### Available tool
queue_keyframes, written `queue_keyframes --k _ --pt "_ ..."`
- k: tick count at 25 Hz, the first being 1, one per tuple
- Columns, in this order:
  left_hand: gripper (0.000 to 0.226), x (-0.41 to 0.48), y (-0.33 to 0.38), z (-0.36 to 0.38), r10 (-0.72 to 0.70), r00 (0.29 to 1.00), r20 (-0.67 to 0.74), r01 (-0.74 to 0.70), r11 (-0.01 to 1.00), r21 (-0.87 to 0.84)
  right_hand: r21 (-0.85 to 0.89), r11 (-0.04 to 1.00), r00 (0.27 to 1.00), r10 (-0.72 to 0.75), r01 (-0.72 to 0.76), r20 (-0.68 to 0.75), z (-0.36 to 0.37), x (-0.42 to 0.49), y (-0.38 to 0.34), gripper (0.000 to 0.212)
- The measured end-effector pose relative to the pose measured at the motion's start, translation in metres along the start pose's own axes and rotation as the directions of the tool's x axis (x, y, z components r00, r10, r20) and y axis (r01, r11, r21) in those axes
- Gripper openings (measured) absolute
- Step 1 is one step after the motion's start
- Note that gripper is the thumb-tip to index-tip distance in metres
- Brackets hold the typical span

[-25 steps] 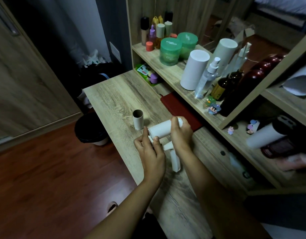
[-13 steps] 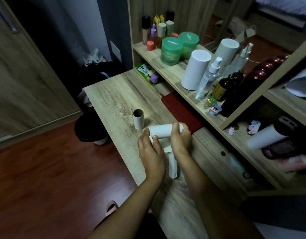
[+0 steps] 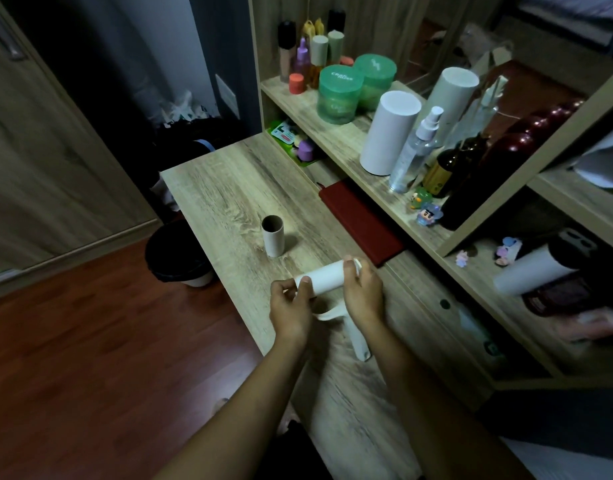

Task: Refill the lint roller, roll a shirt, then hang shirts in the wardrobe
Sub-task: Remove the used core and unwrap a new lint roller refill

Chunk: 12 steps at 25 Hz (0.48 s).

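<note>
Lint roller handle partly behind right hand, jar lettering illegible

Single head cam, wide-angle, worn high, faces fwd + steeply down onto the bench, close enough that left hand and right hand sit lower-centre near the lens, shelf at right, floor at left.

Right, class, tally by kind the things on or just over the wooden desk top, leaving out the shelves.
Upright brown cardboard tube: 1
White plastic lint roller: 1
Flat dark red book: 1
Total: 3
</note>
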<state>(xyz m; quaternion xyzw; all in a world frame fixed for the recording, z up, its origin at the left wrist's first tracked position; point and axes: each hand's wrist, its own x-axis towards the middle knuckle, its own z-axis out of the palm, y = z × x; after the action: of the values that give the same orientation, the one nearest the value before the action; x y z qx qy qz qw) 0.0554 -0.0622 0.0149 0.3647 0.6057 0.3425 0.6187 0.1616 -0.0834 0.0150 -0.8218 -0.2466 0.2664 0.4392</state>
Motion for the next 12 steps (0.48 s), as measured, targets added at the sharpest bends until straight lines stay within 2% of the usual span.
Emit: queue_keyframes --k 3,5,9,12 --pt "0.014 0.015 -0.002 -0.006 -0.106 0.994 -0.004 0.105 0.990 -0.098 0.088 0.996 0.985 -0.014 -0.001 0.171 0.002 0.006 0.015 0.051" --pt "0.013 0.017 -0.002 -0.010 -0.146 0.989 0.019 0.147 0.974 -0.172 0.141 0.990 0.969 -0.041 0.006 0.246 -0.001 0.007 0.024 0.046" --pt "0.014 0.019 -0.006 -0.016 -0.203 0.975 0.086 0.219 0.940 -0.263 0.208 0.978 0.966 -0.080 0.028 0.247 0.000 0.004 0.035 0.035" --pt "0.016 0.025 -0.012 -0.019 -0.212 0.975 0.063 0.221 0.952 -0.211 0.210 0.978 0.968 -0.042 -0.011 0.246 0.003 0.005 0.037 0.034"
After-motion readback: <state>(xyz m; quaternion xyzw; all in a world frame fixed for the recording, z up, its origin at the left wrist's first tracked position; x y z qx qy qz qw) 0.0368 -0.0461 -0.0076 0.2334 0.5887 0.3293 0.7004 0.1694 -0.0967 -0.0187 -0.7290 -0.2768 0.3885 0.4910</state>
